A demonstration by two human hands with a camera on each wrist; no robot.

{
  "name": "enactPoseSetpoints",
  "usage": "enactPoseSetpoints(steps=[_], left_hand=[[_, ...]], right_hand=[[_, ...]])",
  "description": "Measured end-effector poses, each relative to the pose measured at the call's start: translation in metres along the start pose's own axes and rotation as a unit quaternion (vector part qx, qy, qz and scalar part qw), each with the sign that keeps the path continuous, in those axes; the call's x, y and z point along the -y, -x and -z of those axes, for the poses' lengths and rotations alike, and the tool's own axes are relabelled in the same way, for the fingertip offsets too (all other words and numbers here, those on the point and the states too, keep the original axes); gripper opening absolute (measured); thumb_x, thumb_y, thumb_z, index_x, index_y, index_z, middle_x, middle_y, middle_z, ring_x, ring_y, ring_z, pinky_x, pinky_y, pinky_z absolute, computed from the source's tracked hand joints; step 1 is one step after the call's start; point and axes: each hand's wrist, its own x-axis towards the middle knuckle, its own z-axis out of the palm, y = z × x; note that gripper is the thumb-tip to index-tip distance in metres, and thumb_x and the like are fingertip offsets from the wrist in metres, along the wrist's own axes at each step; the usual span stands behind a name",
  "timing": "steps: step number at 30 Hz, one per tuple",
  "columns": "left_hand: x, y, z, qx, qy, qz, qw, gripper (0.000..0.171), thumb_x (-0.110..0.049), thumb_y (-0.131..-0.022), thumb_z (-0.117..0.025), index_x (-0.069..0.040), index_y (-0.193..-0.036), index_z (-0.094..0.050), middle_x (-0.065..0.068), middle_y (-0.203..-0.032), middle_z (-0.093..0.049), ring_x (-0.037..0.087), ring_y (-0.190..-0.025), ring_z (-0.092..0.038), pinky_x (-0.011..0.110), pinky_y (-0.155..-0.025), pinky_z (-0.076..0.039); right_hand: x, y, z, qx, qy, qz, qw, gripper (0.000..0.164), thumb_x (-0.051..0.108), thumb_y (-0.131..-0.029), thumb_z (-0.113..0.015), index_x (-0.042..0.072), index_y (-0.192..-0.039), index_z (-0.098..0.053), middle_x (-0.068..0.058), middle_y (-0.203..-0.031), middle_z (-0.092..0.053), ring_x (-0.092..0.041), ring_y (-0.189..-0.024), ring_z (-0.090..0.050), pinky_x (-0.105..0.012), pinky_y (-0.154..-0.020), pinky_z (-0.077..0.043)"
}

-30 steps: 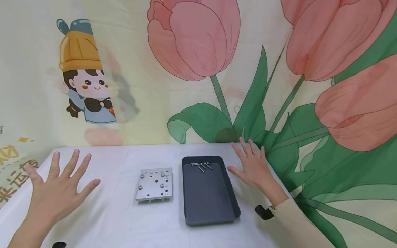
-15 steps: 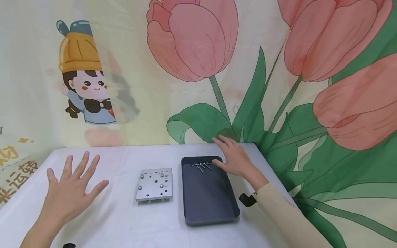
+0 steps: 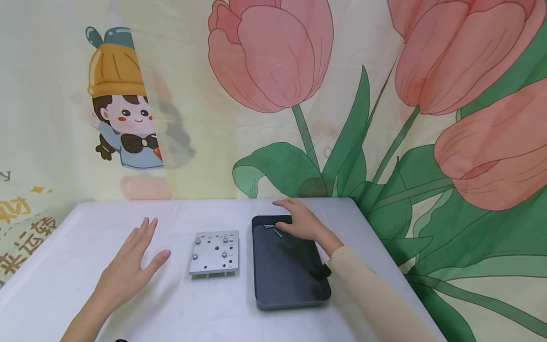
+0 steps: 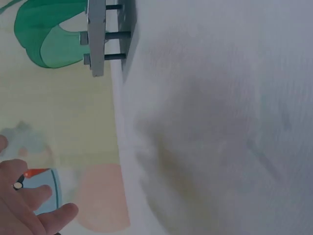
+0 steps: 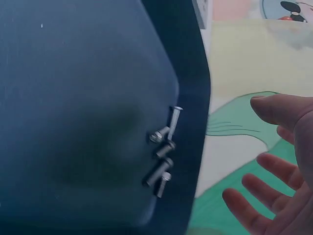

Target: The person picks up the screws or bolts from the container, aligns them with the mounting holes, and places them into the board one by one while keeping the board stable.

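Screws [image 5: 165, 149] lie at the far end of the dark tray [image 3: 286, 275] on the tabletop [image 3: 192, 308]. My right hand [image 3: 303, 221] is raised near them, thumb and fingers apart. My left hand [image 3: 128, 270], fingers extended, thumb apart, is left of the perforated metal plate [image 3: 211, 260].

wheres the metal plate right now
In the head view, the metal plate sits left of centre, between the person's left hand and the dark tray.
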Motion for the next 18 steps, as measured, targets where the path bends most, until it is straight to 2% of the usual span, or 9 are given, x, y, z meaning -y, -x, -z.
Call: enactPoseSetpoints(steps=[6,9,13,18], left_hand=[[-0.002,0.005,-0.015,0.009,0.093,0.016,0.9955,0.088,-0.045,-0.106,-0.063,-0.023,-0.173,-0.010,0.019,-0.177,-0.014,0.052,-0.157,-0.019,0.080,-0.112,-0.023],[-0.008,0.006,-0.021,0.014,0.122,0.032,0.9919,0.090,-0.045,-0.105,-0.065,-0.023,-0.173,-0.011,0.023,-0.175,-0.020,0.056,-0.152,-0.030,0.076,-0.111,-0.032],[-0.016,0.006,-0.030,0.024,0.150,0.054,0.9869,0.093,-0.046,-0.103,-0.068,-0.022,-0.173,-0.012,0.027,-0.171,-0.027,0.057,-0.143,-0.043,0.071,-0.107,-0.043],[-0.022,0.007,-0.037,0.039,0.186,0.073,0.9791,0.095,-0.044,-0.102,-0.072,-0.022,-0.173,-0.013,0.023,-0.172,-0.027,0.051,-0.148,-0.041,0.063,-0.110,-0.044]], right_hand=[[-0.002,-0.011,-0.011,0.027,-0.064,0.013,0.998,0.058,0.015,-0.099,-0.074,0.009,-0.154,-0.054,-0.018,-0.149,-0.059,-0.039,-0.128,-0.063,-0.051,-0.106,-0.053],[-0.004,-0.016,-0.016,0.041,-0.091,0.014,0.995,0.056,0.011,-0.100,-0.073,0.006,-0.153,-0.055,-0.021,-0.147,-0.060,-0.042,-0.123,-0.067,-0.052,-0.103,-0.055],[-0.005,-0.020,-0.023,0.061,-0.104,-0.005,0.993,0.053,0.009,-0.100,-0.072,0.006,-0.151,-0.056,-0.023,-0.146,-0.061,-0.039,-0.119,-0.069,-0.049,-0.099,-0.057],[-0.004,-0.025,-0.032,0.079,-0.105,-0.019,0.991,0.050,0.008,-0.100,-0.072,0.003,-0.147,-0.060,-0.022,-0.141,-0.064,-0.034,-0.114,-0.071,-0.044,-0.094,-0.059]])
